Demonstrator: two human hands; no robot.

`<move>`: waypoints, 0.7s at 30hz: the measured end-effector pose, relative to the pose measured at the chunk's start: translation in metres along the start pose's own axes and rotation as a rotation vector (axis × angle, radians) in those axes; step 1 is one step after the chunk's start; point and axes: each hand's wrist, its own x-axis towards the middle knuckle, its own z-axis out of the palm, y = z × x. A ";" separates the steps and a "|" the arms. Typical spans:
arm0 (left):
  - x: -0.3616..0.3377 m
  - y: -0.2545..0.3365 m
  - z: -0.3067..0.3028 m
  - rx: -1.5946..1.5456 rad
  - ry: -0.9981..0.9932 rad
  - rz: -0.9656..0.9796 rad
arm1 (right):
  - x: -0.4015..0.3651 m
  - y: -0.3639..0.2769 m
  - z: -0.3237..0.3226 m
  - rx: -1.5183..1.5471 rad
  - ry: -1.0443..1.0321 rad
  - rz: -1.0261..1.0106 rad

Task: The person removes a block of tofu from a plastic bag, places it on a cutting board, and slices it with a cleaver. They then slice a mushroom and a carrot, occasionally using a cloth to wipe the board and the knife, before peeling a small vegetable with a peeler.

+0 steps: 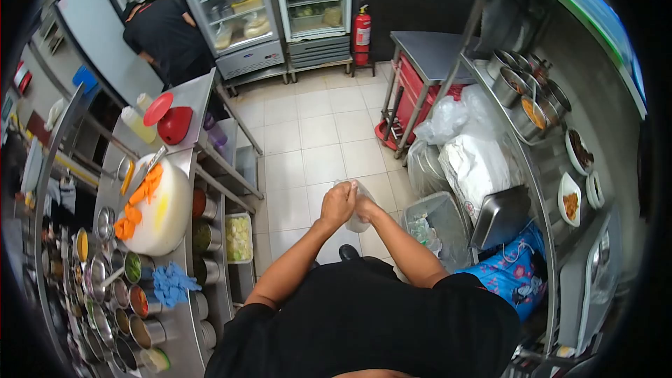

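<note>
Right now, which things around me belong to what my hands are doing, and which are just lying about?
Seem part of the job: left hand, right hand, clear plastic at both hands.

Seem just lying about: orange pieces on the white board, blue cloth, fire extinguisher by the fridge.

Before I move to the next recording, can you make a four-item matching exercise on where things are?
1. fire extinguisher
2. orange pieces
3. translucent plastic
4. container of pale green pieces

A. on the white board
B. on a lower shelf
C. beside a glass-door fridge
D. at the left hand and right hand

Pairs: 1-C, 2-A, 3-D, 4-B
</note>
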 end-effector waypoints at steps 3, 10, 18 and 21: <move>-0.002 0.014 0.023 0.003 -0.114 0.092 | -0.027 0.019 -0.007 0.191 -0.058 -0.159; 0.034 0.045 -0.001 -0.269 -0.460 0.206 | -0.078 -0.011 -0.039 0.137 0.104 -0.315; 0.087 0.049 -0.008 -0.485 -0.600 -0.277 | -0.129 -0.051 -0.084 0.699 0.046 -0.468; 0.088 0.061 0.019 -0.199 -0.580 -0.015 | -0.144 -0.055 -0.096 0.538 0.171 -0.576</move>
